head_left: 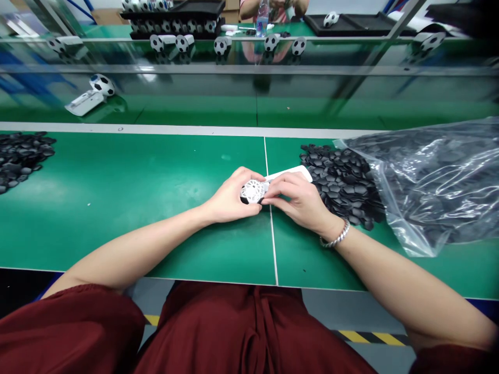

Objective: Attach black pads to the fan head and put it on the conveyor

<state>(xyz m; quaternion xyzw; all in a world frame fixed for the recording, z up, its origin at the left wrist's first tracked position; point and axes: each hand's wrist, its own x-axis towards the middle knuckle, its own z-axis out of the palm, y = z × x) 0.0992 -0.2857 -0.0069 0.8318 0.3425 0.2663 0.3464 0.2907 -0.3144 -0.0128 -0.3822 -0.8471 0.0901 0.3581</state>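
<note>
Near the middle of the green table [156, 176], my left hand [234, 196] is closed round a white ball-shaped piece [252, 191] with an open lattice top and black patches low on its side. A flat white handle [292, 172] extends from the ball to the right, behind my right hand [298, 200]. The thumb and index finger of my right hand are pinched together at the ball's right side; whatever they hold is too small to make out. Just right of that hand lies a heap of small black pieces [343, 182].
A clear plastic bag [436, 182] of black pieces covers the right side. Another black heap [23, 156] lies far left. Beyond the white edge, a belt [187, 98] carries a finished-looking ball [102, 84]. Trays [175, 26] and a person's hands [278, 4] are opposite.
</note>
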